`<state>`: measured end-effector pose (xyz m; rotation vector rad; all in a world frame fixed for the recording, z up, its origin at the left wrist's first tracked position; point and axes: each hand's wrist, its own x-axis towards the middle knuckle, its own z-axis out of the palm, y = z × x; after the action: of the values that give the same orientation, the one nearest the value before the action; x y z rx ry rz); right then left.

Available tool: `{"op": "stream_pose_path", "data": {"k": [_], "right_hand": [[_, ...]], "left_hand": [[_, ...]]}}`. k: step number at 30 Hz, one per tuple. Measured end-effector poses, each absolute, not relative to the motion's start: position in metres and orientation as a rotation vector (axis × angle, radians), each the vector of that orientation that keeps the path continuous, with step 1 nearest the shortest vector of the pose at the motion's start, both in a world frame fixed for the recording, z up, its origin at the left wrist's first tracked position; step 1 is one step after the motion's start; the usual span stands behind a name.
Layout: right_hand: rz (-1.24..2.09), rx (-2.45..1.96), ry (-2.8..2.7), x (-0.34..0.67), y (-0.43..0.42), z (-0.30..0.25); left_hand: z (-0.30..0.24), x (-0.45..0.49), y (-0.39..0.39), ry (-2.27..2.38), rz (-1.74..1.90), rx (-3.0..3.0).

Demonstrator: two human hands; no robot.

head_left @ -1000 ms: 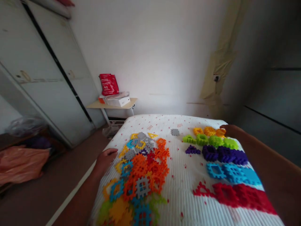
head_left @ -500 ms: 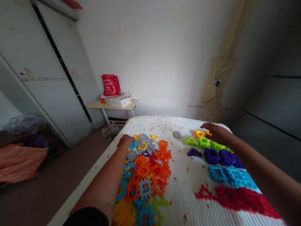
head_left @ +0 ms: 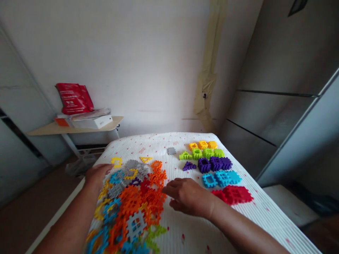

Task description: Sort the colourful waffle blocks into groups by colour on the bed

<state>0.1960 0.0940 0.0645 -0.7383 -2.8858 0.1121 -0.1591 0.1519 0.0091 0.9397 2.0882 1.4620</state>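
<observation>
Hands first: right hand rests palm-down on the white bedspread just right of the mixed pile, fingers loosely curled w/ tips at the orange pieces; cannot tell if it pinches anything; left hand lies flat and loose on the pile's left edge, over yellow and grey pieces, gripping nothing visible. Pile's long axis runs from near edge toward the wall, narrowing to a yellow triangle at the far end. Right of the pile, well apart: sorted rows, yellow, green, purple, blue, red; lone grey piece between. Risk, prob.: interlocked pieces snag, so lifting one drags neighbours; left forearm sweeping could push pieces off the bed's left side.
</observation>
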Motion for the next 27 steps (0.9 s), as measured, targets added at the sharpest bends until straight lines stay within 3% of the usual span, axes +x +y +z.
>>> {"op": "stream_pose_path", "data": {"k": [12,27], "right_hand": [[0.315,-0.774,-2.409,0.178,0.097,0.047],[0.091,-0.839,-2.562,0.147,0.105,0.053]], "left_hand": [[0.022,-0.056,0.073,1.377,1.509,0.846],[0.013,-0.020,0.059,1.415,1.337,1.023]]}}
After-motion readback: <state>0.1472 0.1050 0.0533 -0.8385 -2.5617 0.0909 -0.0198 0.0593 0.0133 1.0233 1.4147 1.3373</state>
